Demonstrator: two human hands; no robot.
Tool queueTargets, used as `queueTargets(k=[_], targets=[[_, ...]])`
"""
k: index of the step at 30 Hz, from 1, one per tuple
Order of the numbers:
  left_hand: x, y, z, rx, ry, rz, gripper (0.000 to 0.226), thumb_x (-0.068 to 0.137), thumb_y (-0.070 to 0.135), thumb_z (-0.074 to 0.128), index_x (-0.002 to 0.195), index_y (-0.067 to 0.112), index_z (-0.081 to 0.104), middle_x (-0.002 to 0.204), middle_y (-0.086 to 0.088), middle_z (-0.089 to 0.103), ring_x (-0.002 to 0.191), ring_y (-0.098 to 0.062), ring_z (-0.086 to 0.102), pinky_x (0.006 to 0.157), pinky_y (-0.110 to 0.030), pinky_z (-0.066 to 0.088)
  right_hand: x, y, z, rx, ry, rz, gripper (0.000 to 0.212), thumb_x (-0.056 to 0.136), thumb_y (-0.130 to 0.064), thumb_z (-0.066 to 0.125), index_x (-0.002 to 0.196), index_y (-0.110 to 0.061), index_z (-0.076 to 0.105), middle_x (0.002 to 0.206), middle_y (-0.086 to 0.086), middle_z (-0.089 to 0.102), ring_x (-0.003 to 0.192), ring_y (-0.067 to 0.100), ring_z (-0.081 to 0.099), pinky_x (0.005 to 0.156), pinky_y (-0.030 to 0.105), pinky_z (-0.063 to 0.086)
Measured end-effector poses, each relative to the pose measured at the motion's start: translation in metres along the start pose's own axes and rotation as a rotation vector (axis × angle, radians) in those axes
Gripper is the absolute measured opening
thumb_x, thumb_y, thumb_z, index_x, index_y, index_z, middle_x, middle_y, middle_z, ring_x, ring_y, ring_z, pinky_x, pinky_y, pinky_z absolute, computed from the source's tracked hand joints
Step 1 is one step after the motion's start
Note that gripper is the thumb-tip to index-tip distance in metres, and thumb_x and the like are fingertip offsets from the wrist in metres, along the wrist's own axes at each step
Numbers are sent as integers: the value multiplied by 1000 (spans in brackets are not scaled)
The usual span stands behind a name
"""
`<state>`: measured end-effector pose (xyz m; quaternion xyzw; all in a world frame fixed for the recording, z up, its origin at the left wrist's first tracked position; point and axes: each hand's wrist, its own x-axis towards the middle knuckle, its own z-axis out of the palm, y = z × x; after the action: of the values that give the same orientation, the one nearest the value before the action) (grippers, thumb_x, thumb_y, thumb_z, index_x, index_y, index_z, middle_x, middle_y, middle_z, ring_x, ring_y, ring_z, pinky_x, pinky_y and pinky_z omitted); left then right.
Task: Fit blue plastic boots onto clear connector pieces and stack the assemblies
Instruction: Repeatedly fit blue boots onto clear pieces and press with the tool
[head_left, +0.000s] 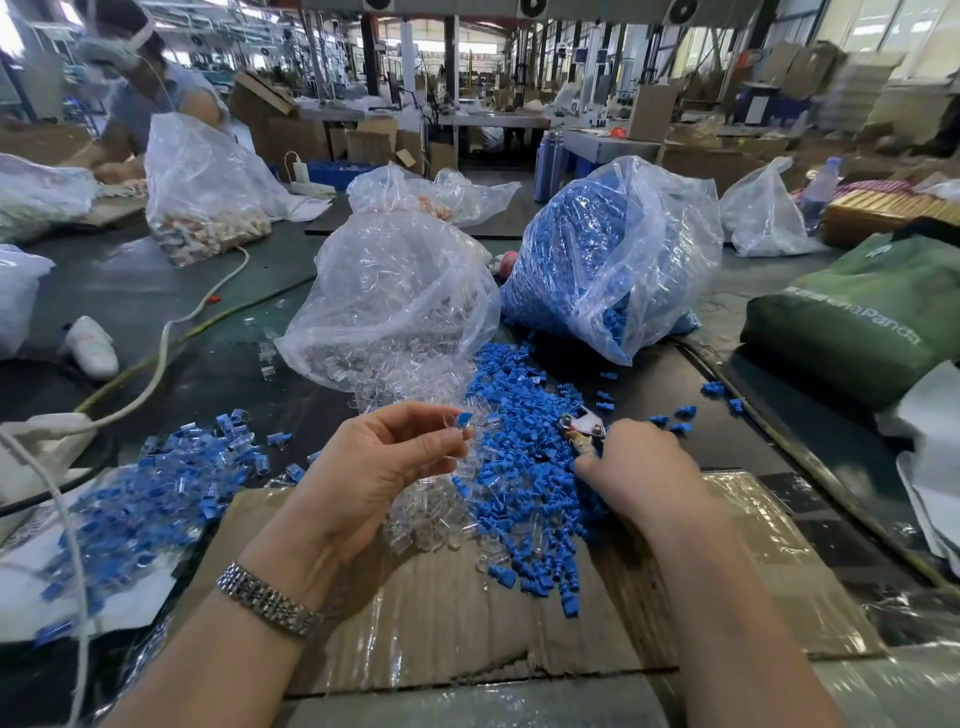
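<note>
at the centre of the frame the left hand (374, 457) pinches a small clear connector piece with a blue plastic boot (464, 420) in its fingers, while the right hand (631, 467), fingers curled downward, digs into the loose pile of blue plastic boots (524, 483) on the bench (156, 291), whether grasping any i cannot tell.

Loose blue boots (524, 488) lie heaped at centre beside clear, colourless connector pieces (431, 525), on brown cardboard (467, 613) over a dark green table (130, 291). To the near left, the finished assemblies (156, 493) mix blue and clear on white sheeting. At far right sits a green bag (862, 322) with pale lettering, and a silver metal-link watchband (267, 603) circles the left wrist.
</note>
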<state>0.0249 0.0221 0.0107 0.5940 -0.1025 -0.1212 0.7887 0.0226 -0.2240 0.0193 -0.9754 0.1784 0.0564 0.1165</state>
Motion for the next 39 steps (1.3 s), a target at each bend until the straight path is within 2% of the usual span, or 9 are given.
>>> queueTargets(k=[5,7,9,12,17,28,31,35,39], targets=[[0,2,-2,-59,51,1,28,71,15,81,99,12,80,110,-19,75,95,-25,74,76,-26,59,-6,2,-14,374,69,-50,33,98,-31,51,78,-6,54,72,8,55,64,26,53,56,35,42],[1,2,-5,-98,76,-4,25,75,11,78,99,10,80,111,-19,75,96,-25,75,75,-25,59,-13,1,-25,743,-77,-135,31,101,-28,57,85,-2,63,71,9,59,61,21,60,59,41,57],[2,2,-6,-148,92,-5,22,77,8,76,98,9,80,111,-18,75,97,-24,75,75,-25,59,-25,-3,-30,951,-358,-247,29,101,-24,62,99,5,67,72,8,67,64,19,68,60,32,60],[3,3,-6,-187,98,12,22,74,8,77,95,12,82,111,-15,76,99,-22,74,75,-25,59,-40,-17,-23,901,-627,-367,37,102,-25,61,116,9,62,80,11,71,77,26,71,71,36,61],[4,1,-4,-127,69,40,28,66,17,84,94,15,82,105,-10,77,94,-18,73,78,-25,59,-49,-27,-17,830,-617,-465,43,100,-34,62,116,7,63,82,9,72,81,25,70,89,53,58],[2,-3,2,67,98,110,36,59,31,86,93,19,82,98,-10,79,89,-16,74,77,-22,58,-49,-34,-10,733,-533,-476,44,102,-43,57,97,-1,67,74,4,71,74,24,71,75,43,60],[2,-3,1,85,128,119,37,59,33,85,93,19,82,100,-12,78,93,-21,74,87,-32,60,-51,-41,-7,733,-493,-458,42,103,-45,56,82,-10,67,64,1,69,61,18,70,59,31,57],[1,-4,-3,107,136,124,36,63,32,84,95,17,82,104,-14,77,102,-28,73,95,-39,56,-52,-45,-3,731,-484,-443,45,102,-47,55,77,-12,66,68,6,69,60,20,69,66,38,59],[1,-1,-6,227,135,162,22,75,25,80,97,22,81,101,-7,79,97,-19,74,81,-23,57,-52,-41,-10,794,-557,-440,47,100,-53,55,87,-10,68,70,2,71,63,20,70,61,35,59]])
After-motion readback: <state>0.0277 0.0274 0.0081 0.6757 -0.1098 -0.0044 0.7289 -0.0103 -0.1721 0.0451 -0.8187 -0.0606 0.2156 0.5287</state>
